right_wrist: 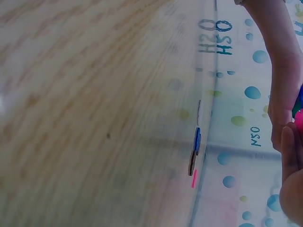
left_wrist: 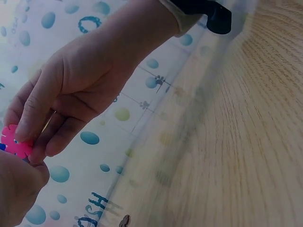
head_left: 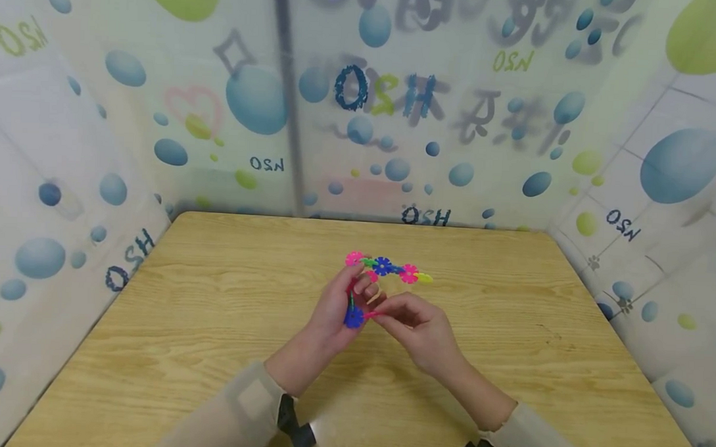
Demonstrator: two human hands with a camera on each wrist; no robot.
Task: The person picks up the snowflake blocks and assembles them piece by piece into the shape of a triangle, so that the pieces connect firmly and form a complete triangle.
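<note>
Just below frame centre, the left hand [head_left: 335,307] grips a chain of snowflake discs [head_left: 383,266]; the right hand [head_left: 422,330] pinches a pink disc [head_left: 373,314] touching its lower blue disc [head_left: 354,317].

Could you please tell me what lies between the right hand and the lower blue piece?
In the head view, a pink piece lies between them, pinched in the right hand, beside the lower blue piece.

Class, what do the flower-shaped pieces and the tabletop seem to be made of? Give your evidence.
Flower-shaped pieces: probably smooth plastic; they are thin, crisply notched and evenly, brightly coloured.
Tabletop: wood or wood-look laminate, from its streaky grain; faint reflections suggest a glossy finish.
</note>
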